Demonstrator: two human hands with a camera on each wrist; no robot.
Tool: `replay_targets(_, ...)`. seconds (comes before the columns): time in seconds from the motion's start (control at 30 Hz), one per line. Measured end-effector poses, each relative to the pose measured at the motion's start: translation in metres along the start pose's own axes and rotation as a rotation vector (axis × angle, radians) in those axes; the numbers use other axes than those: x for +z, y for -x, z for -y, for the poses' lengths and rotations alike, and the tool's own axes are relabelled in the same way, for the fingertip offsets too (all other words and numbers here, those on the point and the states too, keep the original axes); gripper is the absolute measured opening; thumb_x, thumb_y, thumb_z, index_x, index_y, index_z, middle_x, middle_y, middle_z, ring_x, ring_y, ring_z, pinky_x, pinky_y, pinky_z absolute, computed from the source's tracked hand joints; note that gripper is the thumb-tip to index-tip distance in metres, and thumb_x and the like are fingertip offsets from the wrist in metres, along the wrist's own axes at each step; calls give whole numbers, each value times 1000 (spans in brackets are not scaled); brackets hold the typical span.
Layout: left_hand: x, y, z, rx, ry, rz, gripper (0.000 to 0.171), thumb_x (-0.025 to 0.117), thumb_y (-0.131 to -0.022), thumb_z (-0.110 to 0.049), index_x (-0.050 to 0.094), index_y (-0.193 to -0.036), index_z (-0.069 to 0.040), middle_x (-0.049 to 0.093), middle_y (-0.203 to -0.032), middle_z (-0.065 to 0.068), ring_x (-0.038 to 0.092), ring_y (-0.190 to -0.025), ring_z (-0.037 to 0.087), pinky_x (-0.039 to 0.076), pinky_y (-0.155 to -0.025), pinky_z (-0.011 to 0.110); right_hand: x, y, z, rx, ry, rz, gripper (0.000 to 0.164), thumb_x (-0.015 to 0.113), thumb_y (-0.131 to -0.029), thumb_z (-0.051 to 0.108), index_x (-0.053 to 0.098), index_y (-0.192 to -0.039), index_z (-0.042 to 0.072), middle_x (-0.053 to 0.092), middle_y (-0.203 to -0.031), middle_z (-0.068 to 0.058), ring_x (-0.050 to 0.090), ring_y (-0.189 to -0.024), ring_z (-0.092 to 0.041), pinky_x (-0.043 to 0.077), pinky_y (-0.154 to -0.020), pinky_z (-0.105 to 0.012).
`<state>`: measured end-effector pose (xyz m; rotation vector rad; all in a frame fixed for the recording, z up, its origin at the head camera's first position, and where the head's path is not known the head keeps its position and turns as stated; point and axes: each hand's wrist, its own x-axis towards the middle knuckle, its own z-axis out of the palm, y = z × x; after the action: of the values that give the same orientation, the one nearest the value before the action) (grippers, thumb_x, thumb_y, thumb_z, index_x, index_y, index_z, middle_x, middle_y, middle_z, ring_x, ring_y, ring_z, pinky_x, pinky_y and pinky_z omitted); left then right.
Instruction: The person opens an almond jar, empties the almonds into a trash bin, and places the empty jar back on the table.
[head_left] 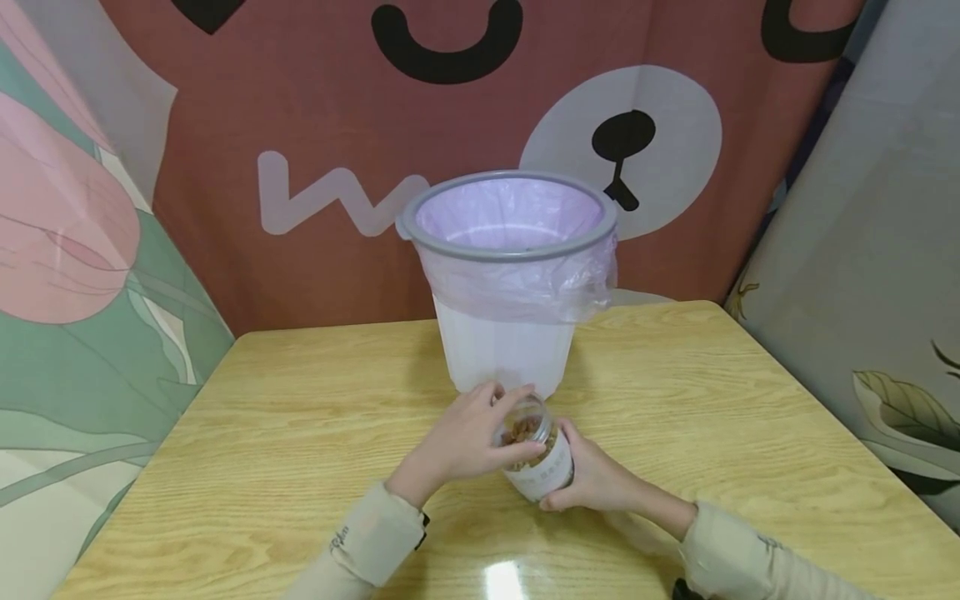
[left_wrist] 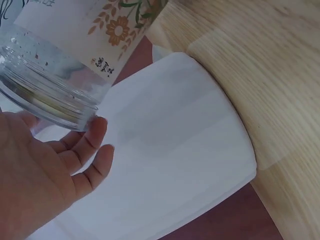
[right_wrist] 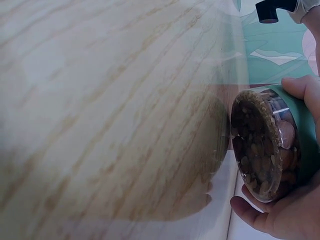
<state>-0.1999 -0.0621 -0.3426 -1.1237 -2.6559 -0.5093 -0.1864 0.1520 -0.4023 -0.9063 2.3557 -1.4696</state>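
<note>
A clear jar [head_left: 545,473] with a pale wrap-around label is tilted above the table, its mouth towards the bin. Brown, nut-like pieces [right_wrist: 257,145] show through its base in the right wrist view. My right hand [head_left: 596,475] grips the jar round its lower side. At the mouth, my left hand [head_left: 461,437] has thumb and fingers spread across the rim, holding it. Up close, the left fingers [left_wrist: 92,140] curl at the threaded clear rim [left_wrist: 50,100]; whether a clear lid sits there I cannot tell. A flower print decorates the label [left_wrist: 117,30].
Just beyond the hands stands a white bin [head_left: 502,342] with a grey rim and a pinkish plastic liner. It rests on a wood-grain table [head_left: 315,433]. Printed cloths [head_left: 337,100] hang behind and at both sides.
</note>
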Motion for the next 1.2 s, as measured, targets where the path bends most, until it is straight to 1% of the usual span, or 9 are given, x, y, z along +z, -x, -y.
replay_targets(0.17, -1, -1, -4, -33, -32, 6, 72, 36, -83, -66, 35, -138, -20, 47, -97, 1, 40, -75, 10, 35, -67, 27, 0, 0, -2, -12, -1, -1, 83, 77, -65, 14, 24, -128, 3, 49, -109, -10, 53, -93, -21, 45, -78, -32)
replay_targets(0.3, -2, -2, -3, -46, 10, 32, 81, 34, -82, -68, 21, -143, -17, 47, -118, 7, 46, -102, 16, 38, -81, 40, 0, 0, -2, -12, -10, 2, 83, 76, -65, 14, 23, -128, 3, 49, -110, -11, 53, -93, -22, 45, -78, -32)
replay_targets(0.37, -2, -2, 0, -22, 58, 46, 82, 38, -83, -65, 12, -145, -16, 38, -132, 11, 38, -118, 22, 35, -88, 48, 0, 0, -2, -9, -15, -3, 83, 76, -65, 14, 23, -128, 3, 49, -111, -11, 53, -94, -22, 45, -78, -33)
replay_targets(0.43, -2, -2, 4, 27, 121, 60, 80, 43, -84, -56, 8, -145, -18, 25, -141, 14, 27, -127, 27, 30, -92, 54, 1, 0, -2, -6, -14, -13, 84, 77, -64, 14, 24, -129, 3, 50, -111, -10, 54, -94, -22, 45, -79, -33)
replay_targets(0.57, -2, -2, 9, 138, 221, 96, 79, 49, -79, -36, 8, -145, -22, 16, -144, 17, 20, -130, 30, 27, -93, 57, 0, 0, -2, 2, 2, -26, 86, 78, -63, 15, 24, -129, 4, 51, -110, -9, 54, -94, -21, 44, -80, -33)
replay_targets(0.67, -3, -2, 11, 169, 258, 122, 82, 51, -74, -28, 10, -145, -25, 19, -144, 14, 20, -130, 27, 28, -93, 56, 0, 0, -3, 7, 6, -25, 86, 78, -63, 16, 24, -129, 4, 50, -111, -8, 53, -95, -21, 43, -81, -34)
replay_targets(0.8, -6, -3, 12, 172, 292, 130, 83, 57, -72, -21, 16, -144, -22, 25, -142, 10, 23, -129, 23, 29, -95, 52, 0, 0, -2, 10, 5, -19, 86, 78, -63, 16, 24, -129, 4, 50, -111, -9, 52, -96, -21, 43, -81, -35)
replay_targets(0.93, -10, -4, 13, 170, 288, 116, 82, 61, -70, -22, 22, -142, -16, 29, -140, 10, 26, -128, 22, 27, -97, 48, -1, -1, 0, 1, 11, -23, 85, 78, -62, 16, 25, -128, 3, 50, -110, -9, 53, -95, -21, 43, -81, -35)
replay_targets(1.2, -14, -2, 12, 120, 273, 149, 81, 61, -70, -25, 24, -142, -18, 29, -141, 8, 26, -128, 22, 27, -96, 49, 1, -1, 0, 2, 19, -29, 84, 78, -62, 15, 27, -127, 3, 51, -109, -8, 53, -94, -20, 43, -81, -34)
